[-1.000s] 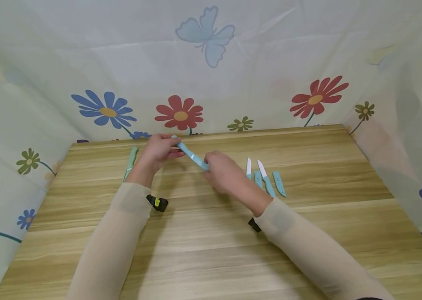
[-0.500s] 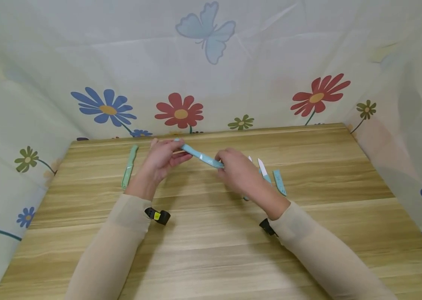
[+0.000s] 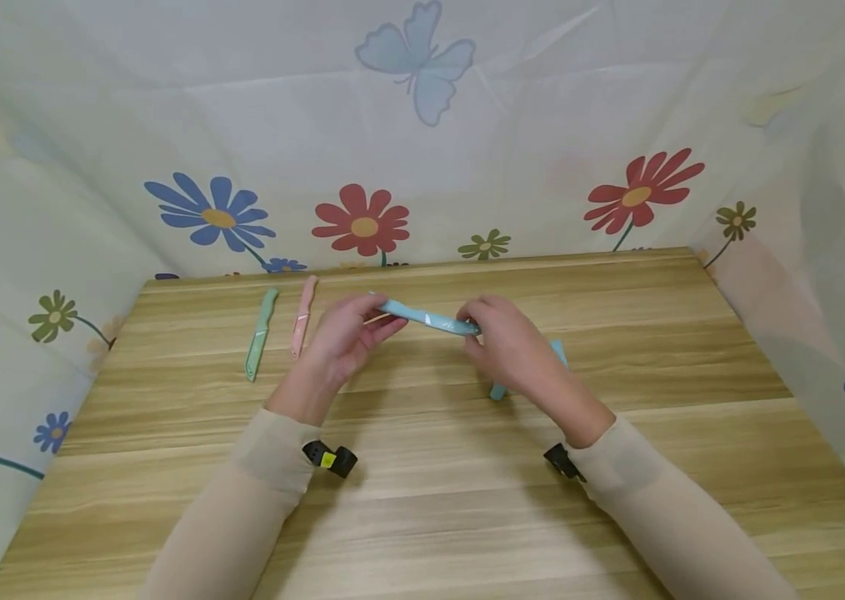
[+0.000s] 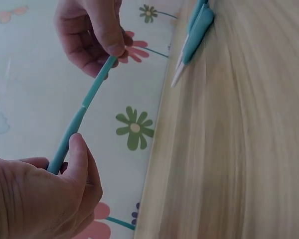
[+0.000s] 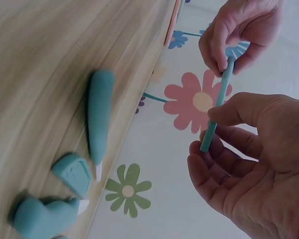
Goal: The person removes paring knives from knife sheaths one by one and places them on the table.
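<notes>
Blue knife: it is in the air above the table, between the two hands, with its cover joined to the handle; in the head view it makes the centre of the clock for these lines.
Left hand: at nine o'clock, it pinches the handle end between thumb and fingers.
Right hand: between three and four o'clock, it pinches the cover end, with the gap of the fingers narrow.
Green knife: it lies on the table at nine o'clock, beyond the left hand.
Pink knife: it lies also at nine o'clock, between the green knife and the left hand, near to both.
Loose blue pieces: from three to five o'clock, partly hidden by the right hand; the right wrist view shows two bare knives with white blades, and a loose cover between them.
Flowered cloth: it stands behind the table, at twelve o'clock.
</notes>
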Tool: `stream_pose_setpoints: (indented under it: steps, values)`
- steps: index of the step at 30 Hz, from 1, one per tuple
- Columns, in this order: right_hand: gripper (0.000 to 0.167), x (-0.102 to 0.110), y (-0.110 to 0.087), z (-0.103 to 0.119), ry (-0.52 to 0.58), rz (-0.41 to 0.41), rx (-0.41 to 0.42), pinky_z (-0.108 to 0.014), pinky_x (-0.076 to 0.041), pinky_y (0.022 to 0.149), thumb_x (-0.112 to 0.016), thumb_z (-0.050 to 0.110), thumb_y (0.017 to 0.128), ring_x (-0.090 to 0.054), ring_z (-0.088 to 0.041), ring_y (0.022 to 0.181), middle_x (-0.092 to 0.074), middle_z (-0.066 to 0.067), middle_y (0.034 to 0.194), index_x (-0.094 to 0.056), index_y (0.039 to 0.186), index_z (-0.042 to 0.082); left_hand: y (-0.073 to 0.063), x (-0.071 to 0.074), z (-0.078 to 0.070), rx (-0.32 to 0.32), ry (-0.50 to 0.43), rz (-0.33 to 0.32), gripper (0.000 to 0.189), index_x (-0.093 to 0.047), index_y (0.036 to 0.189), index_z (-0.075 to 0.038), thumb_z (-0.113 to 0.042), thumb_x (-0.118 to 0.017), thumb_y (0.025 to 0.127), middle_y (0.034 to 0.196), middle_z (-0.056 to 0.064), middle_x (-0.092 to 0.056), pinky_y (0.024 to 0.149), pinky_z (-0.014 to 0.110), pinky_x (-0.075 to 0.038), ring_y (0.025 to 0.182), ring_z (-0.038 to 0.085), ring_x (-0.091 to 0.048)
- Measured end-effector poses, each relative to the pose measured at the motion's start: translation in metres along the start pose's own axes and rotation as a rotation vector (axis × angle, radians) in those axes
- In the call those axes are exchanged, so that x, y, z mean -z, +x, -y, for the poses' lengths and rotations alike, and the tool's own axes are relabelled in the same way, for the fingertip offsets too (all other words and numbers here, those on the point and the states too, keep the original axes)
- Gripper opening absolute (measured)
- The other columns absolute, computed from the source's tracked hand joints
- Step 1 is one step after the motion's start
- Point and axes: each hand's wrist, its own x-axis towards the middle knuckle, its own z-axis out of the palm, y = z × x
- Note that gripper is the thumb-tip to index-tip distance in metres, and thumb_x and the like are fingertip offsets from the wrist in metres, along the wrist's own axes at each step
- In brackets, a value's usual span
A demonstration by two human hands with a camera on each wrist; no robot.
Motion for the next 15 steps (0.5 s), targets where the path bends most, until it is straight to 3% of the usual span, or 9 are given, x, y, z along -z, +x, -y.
stream_pose_setpoints:
  steps: [8,15]
  values:
    - [0.027,0.003,-0.006,-0.008,0.002,-0.05,0.023,-0.043,-0.057,0.093,-0.073,0.0,0.092,-0.061,-0.029,0.107,-0.066,-0.012,0.119,-0.073,0.119,0.0,-0.009,-0.01,0.011,-0.009,-0.065,0.004,0.017,-0.055,0.118,0.006,-0.009,-0.051,0.111,0.116,0.017,-0.057,0.101,0.035,-0.056,0.106,0.027,-0.069]
    - [0.023,0.005,-0.01,-0.013,-0.037,-0.088,0.085,-0.042,-0.057,0.091,-0.075,0.004,0.094,-0.059,-0.029,0.107,-0.066,-0.012,0.114,-0.073,0.116,-0.001,-0.014,-0.018,0.021,-0.012,-0.131,-0.011,0.011,-0.055,0.111,0.005,-0.006,-0.052,0.11,0.114,0.017,-0.055,0.1,0.036,-0.056,0.106,0.028,-0.069]
